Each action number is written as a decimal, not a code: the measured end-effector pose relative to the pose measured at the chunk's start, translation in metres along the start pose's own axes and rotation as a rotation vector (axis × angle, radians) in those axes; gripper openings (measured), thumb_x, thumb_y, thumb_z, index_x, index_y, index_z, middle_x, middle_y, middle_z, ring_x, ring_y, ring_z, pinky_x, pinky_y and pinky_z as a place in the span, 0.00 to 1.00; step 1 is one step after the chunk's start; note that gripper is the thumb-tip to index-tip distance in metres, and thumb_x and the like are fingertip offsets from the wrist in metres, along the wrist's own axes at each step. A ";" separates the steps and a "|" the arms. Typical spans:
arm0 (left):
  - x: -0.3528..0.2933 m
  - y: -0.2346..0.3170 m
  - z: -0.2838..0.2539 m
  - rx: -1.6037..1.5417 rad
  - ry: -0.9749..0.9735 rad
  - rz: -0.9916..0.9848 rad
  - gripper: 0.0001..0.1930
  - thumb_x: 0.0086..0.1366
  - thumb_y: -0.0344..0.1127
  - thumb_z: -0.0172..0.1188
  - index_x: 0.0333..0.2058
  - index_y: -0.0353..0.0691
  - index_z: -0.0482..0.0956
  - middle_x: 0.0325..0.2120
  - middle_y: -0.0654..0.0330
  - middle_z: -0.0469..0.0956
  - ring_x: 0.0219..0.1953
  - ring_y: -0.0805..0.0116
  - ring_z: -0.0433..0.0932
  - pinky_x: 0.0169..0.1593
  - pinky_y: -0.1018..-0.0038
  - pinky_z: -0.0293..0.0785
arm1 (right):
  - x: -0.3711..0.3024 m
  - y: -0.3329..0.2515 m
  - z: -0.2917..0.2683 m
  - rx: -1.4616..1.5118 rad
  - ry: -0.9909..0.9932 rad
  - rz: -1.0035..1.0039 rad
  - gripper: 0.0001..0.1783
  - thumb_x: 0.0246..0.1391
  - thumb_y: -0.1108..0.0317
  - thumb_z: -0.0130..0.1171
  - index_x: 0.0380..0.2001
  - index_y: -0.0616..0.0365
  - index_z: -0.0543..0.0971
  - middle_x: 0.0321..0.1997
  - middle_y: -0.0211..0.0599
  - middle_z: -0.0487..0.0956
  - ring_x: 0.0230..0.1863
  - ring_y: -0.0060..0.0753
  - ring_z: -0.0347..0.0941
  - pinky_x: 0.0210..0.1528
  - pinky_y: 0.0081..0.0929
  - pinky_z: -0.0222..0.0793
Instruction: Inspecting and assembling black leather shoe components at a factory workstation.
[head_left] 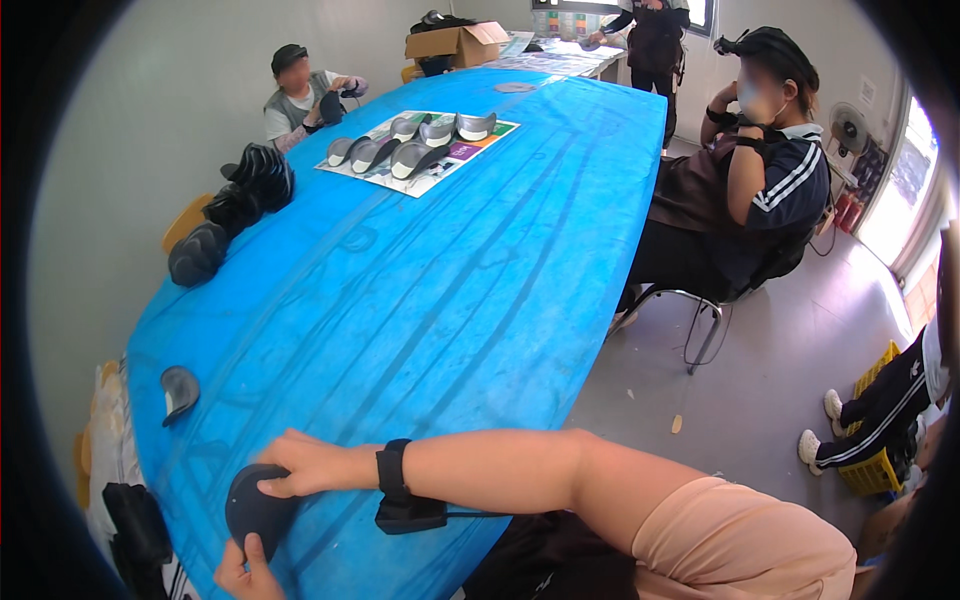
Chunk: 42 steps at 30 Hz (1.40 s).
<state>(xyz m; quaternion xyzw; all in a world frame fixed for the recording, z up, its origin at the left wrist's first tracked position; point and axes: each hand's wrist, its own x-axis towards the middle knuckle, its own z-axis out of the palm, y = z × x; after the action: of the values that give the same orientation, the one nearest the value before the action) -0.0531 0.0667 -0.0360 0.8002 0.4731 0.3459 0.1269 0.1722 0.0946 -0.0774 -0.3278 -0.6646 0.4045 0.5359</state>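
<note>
Both my hands grip a dark grey curved pad [258, 512] with a rounded edge, at the near left of the table. My right hand [305, 463] reaches across from the right and pinches the pad's upper edge, thumb on its face. My left hand [246, 574] holds the lower edge, its thumb pressed on the face; the rest of that hand is partly cut off below. A black strap with a small box [408, 512] sits on my right wrist. Just beyond my hands lies a similar curved pad [180, 393] with a shiny grey inside.
The blue-covered table [450, 300] stretches away. Several grey pads lie on a printed sheet [420, 185]; black pads are stacked along the left edge [255, 185]. A cardboard box [458, 45] stands far back. One person sits far left, another at right; others stand farther off.
</note>
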 end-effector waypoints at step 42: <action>-0.081 -0.216 -0.165 0.068 0.565 -0.297 0.15 0.58 0.35 0.64 0.41 0.31 0.80 0.31 0.50 0.83 0.35 0.70 0.81 0.42 0.77 0.73 | -0.006 0.008 -0.032 -0.053 0.054 0.351 0.13 0.63 0.69 0.46 0.46 0.61 0.76 0.30 0.33 0.78 0.33 0.22 0.74 0.40 0.21 0.70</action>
<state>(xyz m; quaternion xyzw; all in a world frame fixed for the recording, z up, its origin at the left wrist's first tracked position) -0.3343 0.0899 -0.0656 0.5986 0.6126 0.5160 0.0129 0.2051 0.0987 -0.0839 -0.4635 -0.5932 0.4652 0.4657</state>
